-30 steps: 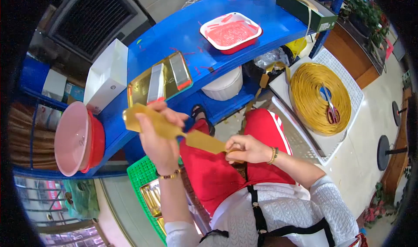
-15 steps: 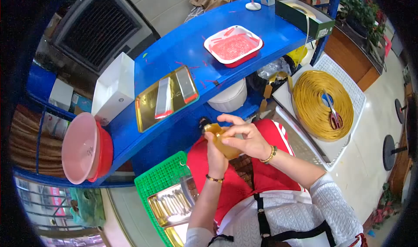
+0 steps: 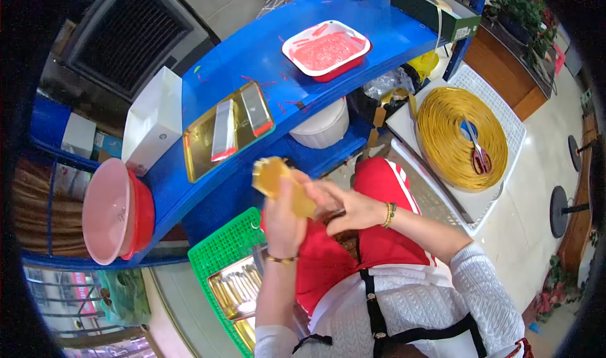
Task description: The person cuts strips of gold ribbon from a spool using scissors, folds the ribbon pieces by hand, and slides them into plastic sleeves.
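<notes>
My left hand (image 3: 284, 214) is closed around a shiny gold folded strip (image 3: 269, 174), which looks like ribbon or foil. Its wide end sticks up past the fingers, and the rest runs down toward the right. Close against the lower end of the strip is my right hand (image 3: 346, 205), with curled fingers smeared by motion; whether they grip it I cannot tell. Both hands are above my lap, in front of the blue table (image 3: 233, 49). To the right of them lies a big coil of gold ribbon (image 3: 435, 140), with scissors (image 3: 481, 159) on top.
On the table are a white-rimmed tray of red pieces (image 3: 328, 50), a gold tray (image 3: 202, 150) with two silver strips, and a white box (image 3: 154, 115). Pink and red basins (image 3: 107, 216) stand left. A green basket (image 3: 208, 244) holds gold pieces. A white bucket (image 3: 322, 128) sits beneath.
The gold strip and my left hand have moved up and left, and the strip has turned. My right hand has shifted slightly left and down. The whole view has shifted a little.
</notes>
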Demonstrator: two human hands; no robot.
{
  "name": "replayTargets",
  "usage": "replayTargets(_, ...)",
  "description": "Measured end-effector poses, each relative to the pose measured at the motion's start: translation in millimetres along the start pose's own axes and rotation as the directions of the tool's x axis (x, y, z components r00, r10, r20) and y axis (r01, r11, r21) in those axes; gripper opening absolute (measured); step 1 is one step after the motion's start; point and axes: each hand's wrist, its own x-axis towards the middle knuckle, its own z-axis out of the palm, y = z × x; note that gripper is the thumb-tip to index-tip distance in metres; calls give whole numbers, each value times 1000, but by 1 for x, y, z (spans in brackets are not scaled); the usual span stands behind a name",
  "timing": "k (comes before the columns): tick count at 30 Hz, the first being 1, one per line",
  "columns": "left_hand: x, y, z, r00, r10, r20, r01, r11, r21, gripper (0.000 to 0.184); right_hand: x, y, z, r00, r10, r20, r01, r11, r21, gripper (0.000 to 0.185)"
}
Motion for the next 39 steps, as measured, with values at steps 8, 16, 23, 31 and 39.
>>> replayTargets(8, 29, 41, -54, 919, 344, -194, -316, 935, 162, 26, -29, -6, -7, 937, 333, 103, -339, 940, 41, 16)
replayTargets(16, 10, -53, -34, 955, 18, -295, 28, 988, 151, 27, 13, -24, -4, 900, -240, -364, 258, 966, 3, 10)
replayTargets(23, -6, -66, -23, 998, -40, -55, 40, 999, -2, 57, 23, -14, 1, 858, -126, -498, 173, 984, 50, 10)
replayTargets(31, -7, -50, -21, 978, -174, -114, 181, 982, 54, 20, 15, -16, 2, 966, -66, -249, 165, 901, 401, 49)
replayTargets(39, 22, 28, -48, 983, 158, -96, -167, 982, -91, 25, -34, 16, -3, 950, 252, 186, -299, 909, 292, 21)
